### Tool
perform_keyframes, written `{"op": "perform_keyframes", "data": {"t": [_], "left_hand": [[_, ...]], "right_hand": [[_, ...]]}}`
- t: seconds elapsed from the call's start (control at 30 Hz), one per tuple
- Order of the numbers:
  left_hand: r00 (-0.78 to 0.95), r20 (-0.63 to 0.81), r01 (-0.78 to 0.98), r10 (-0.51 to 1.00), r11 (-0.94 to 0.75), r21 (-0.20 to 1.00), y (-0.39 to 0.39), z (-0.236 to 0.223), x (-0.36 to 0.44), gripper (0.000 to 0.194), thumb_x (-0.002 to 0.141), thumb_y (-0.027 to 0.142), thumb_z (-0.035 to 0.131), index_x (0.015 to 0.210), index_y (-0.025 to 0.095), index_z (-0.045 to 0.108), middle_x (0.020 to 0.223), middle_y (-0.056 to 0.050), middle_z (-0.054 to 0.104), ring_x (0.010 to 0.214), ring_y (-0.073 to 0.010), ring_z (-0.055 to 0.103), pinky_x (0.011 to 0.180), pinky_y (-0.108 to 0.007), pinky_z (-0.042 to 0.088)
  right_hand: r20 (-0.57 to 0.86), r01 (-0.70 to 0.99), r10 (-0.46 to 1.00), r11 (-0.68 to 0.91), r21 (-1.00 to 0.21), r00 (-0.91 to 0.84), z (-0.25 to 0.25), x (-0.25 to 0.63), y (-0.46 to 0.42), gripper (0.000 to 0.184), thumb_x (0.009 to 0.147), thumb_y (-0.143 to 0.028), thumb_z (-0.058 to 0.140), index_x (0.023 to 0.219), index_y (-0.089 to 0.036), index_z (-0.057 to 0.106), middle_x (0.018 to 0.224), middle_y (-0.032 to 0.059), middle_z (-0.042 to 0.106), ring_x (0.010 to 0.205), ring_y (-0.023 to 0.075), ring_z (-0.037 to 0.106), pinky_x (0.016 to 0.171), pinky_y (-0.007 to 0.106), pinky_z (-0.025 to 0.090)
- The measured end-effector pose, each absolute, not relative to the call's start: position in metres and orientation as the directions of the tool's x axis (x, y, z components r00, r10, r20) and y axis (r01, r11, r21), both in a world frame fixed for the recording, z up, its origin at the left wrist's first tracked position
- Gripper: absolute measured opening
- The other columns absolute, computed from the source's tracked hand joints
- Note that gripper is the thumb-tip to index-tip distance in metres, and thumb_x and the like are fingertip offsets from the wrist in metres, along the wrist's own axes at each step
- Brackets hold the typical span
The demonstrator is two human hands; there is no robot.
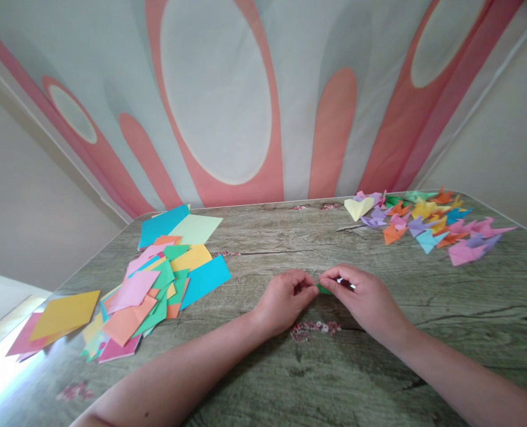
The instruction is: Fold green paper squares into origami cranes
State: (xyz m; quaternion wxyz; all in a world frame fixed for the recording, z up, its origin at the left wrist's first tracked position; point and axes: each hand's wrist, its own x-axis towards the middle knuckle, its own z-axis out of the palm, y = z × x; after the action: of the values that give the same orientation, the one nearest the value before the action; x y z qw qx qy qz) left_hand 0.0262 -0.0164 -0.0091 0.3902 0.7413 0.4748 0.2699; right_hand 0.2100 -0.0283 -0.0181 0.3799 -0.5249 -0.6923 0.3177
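Near the middle of the table, a small piece of green paper [324,289] shows between my two hands. My left hand [288,298] pinches its left end between thumb and forefinger. The thumb and fingers of my right hand [356,296] are closed on its right side. Most of the paper is covered by the fingers, so its folded shape cannot be made out. Both hands sit low over the wood-patterned tabletop [263,237], with the fingertips almost meeting.
Loose coloured paper sheets [134,284] lie in an overlapping pile on the left, with a yellow sheet [67,314] near the left edge. Several folded paper figures [427,222] are gathered at the back right, beside a pale yellow folded heart [358,208]. A patterned curtain [296,118] hangs behind the table.
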Motion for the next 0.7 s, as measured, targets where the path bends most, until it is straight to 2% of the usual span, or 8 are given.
{"op": "perform_keyframes", "data": {"t": [0.07,0.2,0.4,0.5,0.6,0.7], "left_hand": [[0.395,0.054,0.514,0.917,-0.269,0.815,-0.015,-0.007,0.025,0.016,0.085,0.028,0.060,0.076,0.015,0.066,0.070,0.002,0.061,0.065,-0.0105,0.051,0.061,-0.021,0.037],[0.344,0.081,0.522,0.936,-0.262,0.812,-0.012,-0.003,0.022,0.015,0.084,0.028,0.062,0.077,0.016,0.067,0.073,0.001,0.065,0.067,-0.0115,0.055,0.062,-0.021,0.039],[0.234,0.123,0.481,0.964,-0.225,0.848,-0.008,0.001,0.021,0.016,0.084,0.028,0.062,0.075,0.016,0.065,0.073,0.000,0.064,0.069,-0.0121,0.056,0.063,-0.022,0.039],[0.245,0.060,0.301,0.968,-0.135,0.944,-0.009,-0.003,0.025,0.015,0.085,0.031,0.062,0.083,0.016,0.061,0.076,0.000,0.064,0.071,-0.0120,0.058,0.067,-0.023,0.043],[0.376,-0.045,0.077,0.925,0.018,0.997,-0.011,-0.008,0.029,0.025,0.077,0.031,0.071,0.092,0.015,0.058,0.083,-0.002,0.067,0.077,-0.0140,0.063,0.074,-0.026,0.048],[0.400,-0.102,0.029,0.911,0.098,0.995,-0.012,-0.009,0.029,0.027,0.072,0.031,0.075,0.086,0.013,0.060,0.080,-0.003,0.067,0.074,-0.0136,0.063,0.071,-0.025,0.048]], "right_hand": [[0.198,0.505,0.971,0.239,-0.830,-0.135,-0.017,0.211,-0.028,0.020,0.088,-0.036,0.056,0.078,-0.024,0.067,0.078,0.0003,0.069,0.075,0.0186,0.062,0.071,0.030,0.044],[0.094,0.508,0.991,0.127,-0.852,-0.091,-0.016,0.212,-0.028,0.020,0.084,-0.040,0.060,0.077,-0.024,0.069,0.077,-0.0001,0.071,0.073,0.0187,0.062,0.065,0.028,0.043],[0.034,0.493,0.988,0.106,-0.864,-0.154,-0.015,0.211,-0.028,0.017,0.084,-0.038,0.061,0.077,-0.024,0.069,0.075,-0.0022,0.069,0.071,0.0166,0.060,0.066,0.028,0.042],[-0.007,0.373,0.991,0.045,-0.927,-0.136,-0.018,0.208,-0.028,0.019,0.084,-0.040,0.061,0.080,-0.022,0.067,0.074,-0.0012,0.068,0.071,0.0162,0.059,0.066,0.028,0.042],[-0.047,0.179,0.993,-0.027,-0.983,-0.108,-0.025,0.206,-0.029,0.026,0.083,-0.045,0.063,0.082,-0.019,0.066,0.074,0.0004,0.068,0.071,0.0159,0.060,0.068,0.027,0.044],[-0.048,0.104,0.994,-0.038,-0.994,-0.094,-0.029,0.204,-0.030,0.029,0.081,-0.047,0.066,0.083,-0.018,0.066,0.073,0.0006,0.067,0.070,0.0155,0.060,0.066,0.027,0.044]]}}
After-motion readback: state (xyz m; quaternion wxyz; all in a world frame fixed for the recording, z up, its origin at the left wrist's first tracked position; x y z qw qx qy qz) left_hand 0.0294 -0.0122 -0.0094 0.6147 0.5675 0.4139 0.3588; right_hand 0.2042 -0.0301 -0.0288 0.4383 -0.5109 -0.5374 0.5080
